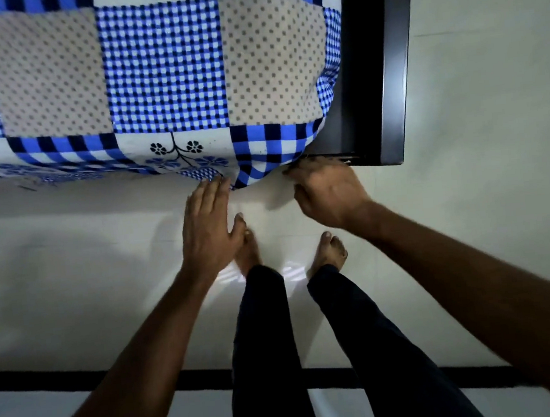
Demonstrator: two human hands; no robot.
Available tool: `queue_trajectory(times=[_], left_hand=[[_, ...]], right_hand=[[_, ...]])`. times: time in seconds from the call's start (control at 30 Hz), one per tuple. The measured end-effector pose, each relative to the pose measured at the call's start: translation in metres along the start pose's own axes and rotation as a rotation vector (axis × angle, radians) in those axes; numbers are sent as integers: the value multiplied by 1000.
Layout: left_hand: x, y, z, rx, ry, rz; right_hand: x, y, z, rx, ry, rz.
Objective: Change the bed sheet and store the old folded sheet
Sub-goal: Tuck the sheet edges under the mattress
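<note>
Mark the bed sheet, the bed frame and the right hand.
bed sheet (163,68): head view, blue checked patch.
bed frame (389,82): head view, dark end rail.
right hand (327,197): head view, back of hand.

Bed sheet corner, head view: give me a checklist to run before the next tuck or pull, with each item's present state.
1. Sheet lies flat on top: ok.
2. Corner fabric tucked in: not ok, it bulges loose over the edge.
3. Left hand on the sheet edge: ok, open, fingertips touching.
4. Right hand gripping fabric: cannot tell, fingers curled at the bed frame corner.
5. Floor around the feet free of clutter: ok.
</note>
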State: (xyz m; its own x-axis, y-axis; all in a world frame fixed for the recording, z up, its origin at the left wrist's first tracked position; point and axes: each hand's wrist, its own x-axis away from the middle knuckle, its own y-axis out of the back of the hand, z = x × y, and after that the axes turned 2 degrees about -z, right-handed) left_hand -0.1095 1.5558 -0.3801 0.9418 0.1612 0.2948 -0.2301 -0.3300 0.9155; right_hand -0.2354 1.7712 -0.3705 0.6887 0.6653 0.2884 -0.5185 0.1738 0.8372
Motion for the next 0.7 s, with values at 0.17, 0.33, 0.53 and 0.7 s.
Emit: queue_trajectory(times=[0.17, 0.33, 0.53, 0.7], left_hand=[[-38, -5, 13, -118, -162, 27], [-41, -1, 15, -13, -195, -74], [-30, 0, 28, -75, -213, 70], [-38, 7, 30, 2, -228, 23]], right_hand=[[-1, -45, 44, -95, 77, -88], [-24, -65, 76, -35, -130, -142], [-30, -82, 100, 51, -326, -45], [-41, -79, 110, 23, -415, -136]])
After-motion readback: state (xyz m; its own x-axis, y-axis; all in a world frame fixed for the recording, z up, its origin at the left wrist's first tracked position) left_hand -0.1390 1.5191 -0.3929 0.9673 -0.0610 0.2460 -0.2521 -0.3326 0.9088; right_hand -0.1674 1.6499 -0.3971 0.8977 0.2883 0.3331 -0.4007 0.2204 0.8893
